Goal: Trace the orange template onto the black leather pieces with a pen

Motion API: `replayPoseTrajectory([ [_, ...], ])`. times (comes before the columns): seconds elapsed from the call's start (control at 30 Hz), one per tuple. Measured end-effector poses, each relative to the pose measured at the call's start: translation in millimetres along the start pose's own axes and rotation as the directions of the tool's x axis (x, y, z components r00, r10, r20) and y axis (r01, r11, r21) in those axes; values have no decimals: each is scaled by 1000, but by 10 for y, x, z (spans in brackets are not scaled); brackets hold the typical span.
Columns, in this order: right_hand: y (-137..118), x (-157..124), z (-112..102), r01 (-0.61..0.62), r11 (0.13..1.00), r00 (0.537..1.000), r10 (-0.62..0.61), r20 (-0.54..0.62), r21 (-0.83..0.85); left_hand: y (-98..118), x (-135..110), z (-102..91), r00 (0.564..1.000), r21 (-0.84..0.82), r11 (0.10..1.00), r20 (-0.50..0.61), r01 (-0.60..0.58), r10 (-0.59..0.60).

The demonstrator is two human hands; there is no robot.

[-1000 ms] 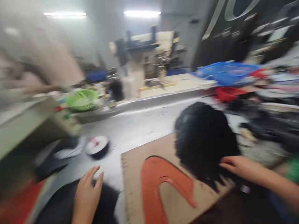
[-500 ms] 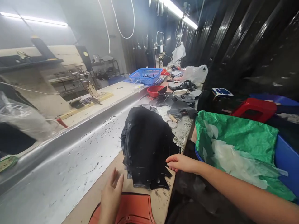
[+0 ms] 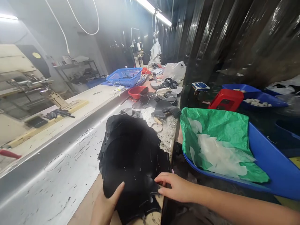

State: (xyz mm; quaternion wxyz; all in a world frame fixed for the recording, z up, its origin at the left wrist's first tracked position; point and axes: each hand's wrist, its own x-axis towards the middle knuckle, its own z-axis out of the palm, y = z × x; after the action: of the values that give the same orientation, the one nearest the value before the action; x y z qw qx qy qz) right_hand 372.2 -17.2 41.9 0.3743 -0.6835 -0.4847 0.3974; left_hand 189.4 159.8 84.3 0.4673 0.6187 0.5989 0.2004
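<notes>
Silvery worktop [image 3: 44, 190], black stacked pieces [image 3: 131, 156], lying between both hands [image 3: 106, 201]

"Where's the light coming from?"
"A tube light [image 3: 146, 6] overhead, near the top middle, plus a second tube [image 3: 8, 17] cut off at the upper left."
"Any glare?"
"The metal trough [image 3: 58, 178] shines palely, and the black curtain [image 3: 211, 40] catches glossy streaks."
"Dim spots?"
"The right side beyond the blue bin [image 3: 262, 150] is murky. The black pieces [image 3: 131, 147] show little detail."
"Is it sharp?"
"Mostly, though milky haze softens the wall [image 3: 82, 43], and that bin looks stretched toward the edge."
</notes>
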Motion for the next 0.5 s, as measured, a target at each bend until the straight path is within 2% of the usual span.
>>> replayPoseTrajectory([
  [0.07,65,-8,12,76,997,997,-76,-22,-11,37,5,48,1000,21,1000,23,15,-15],
  [0.13,140,-3,23,109,994,993,-110,-42,-18,76,12,61,993,-97,992,91,87,-78],
  [0.23,225,12,33,203,979,977,-204,-64,-33,166,11,45,965,-281,932,189,230,-181],
  [0.3,254,20,40,290,955,953,-294,-65,-68,256,2,38,950,-343,893,208,292,-231],
  [0.37,266,32,54,347,928,932,-357,-57,-138,373,-9,48,949,-385,871,201,306,-245],
  [0.43,267,62,80,351,912,932,-362,-14,-213,515,-17,76,954,-445,847,199,291,-223],
  [0.5,256,116,112,296,911,954,-298,37,-287,668,-18,120,958,-503,818,206,280,-201],
])
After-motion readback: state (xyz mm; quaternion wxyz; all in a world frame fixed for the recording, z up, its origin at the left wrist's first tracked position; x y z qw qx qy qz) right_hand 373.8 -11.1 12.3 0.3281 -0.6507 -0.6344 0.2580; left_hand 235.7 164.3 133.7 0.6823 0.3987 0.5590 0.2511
